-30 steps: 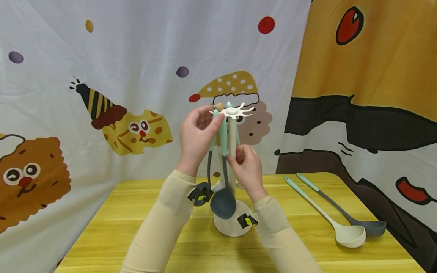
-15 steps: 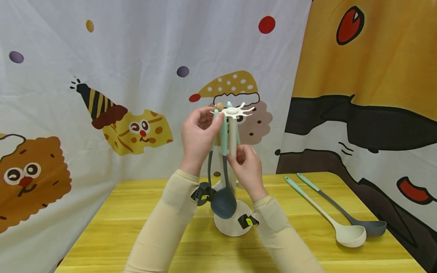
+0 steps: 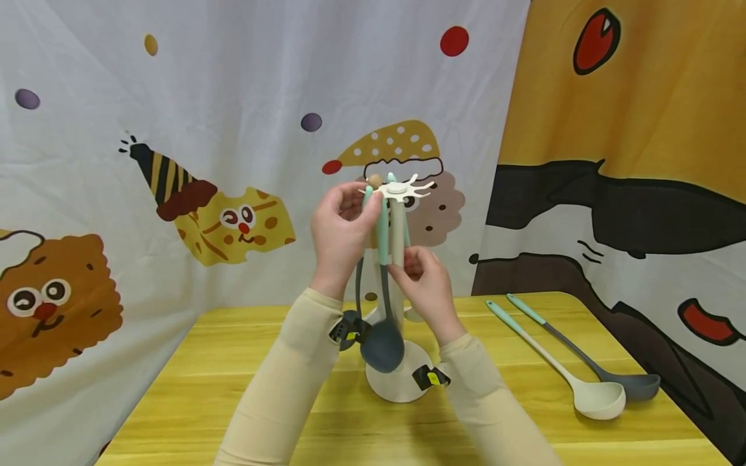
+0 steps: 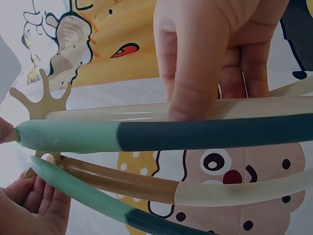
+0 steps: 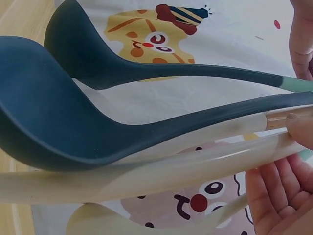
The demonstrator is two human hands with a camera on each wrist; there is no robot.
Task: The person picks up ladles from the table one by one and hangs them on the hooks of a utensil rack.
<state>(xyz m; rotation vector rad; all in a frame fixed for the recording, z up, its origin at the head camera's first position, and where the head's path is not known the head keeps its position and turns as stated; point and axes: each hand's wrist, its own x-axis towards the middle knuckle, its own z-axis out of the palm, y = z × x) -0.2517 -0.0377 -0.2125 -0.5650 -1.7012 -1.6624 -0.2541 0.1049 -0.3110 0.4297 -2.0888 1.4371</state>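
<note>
A cream utensil stand [image 3: 397, 236] with a hooked top stands upright on the wooden table. My left hand [image 3: 342, 226] is at the left side of the hooks, its thumb and fingers pinching the top of a dark ladle [image 3: 382, 346] with a mint-green handle. That handle's tip is hidden behind my thumb in the head view. My right hand [image 3: 428, 281] holds the stand's pole lower down, thumb in front and fingers behind, as the right wrist view shows. A second dark ladle [image 5: 88, 49] and a wooden-handled white utensil [image 4: 122, 179] hang beside it.
On the right of the table [image 3: 245, 375] lie a white ladle [image 3: 600, 401] and a dark-grey utensil [image 3: 635, 387], both with mint-green handles. The stand's round base [image 3: 402, 385] sits in the middle. A patterned cloth [image 3: 262, 97] hangs behind.
My left hand and wrist have shifted slightly right, still at the ladle's top. My right wrist has also moved a little right. The hanging utensils are almost unchanged.
</note>
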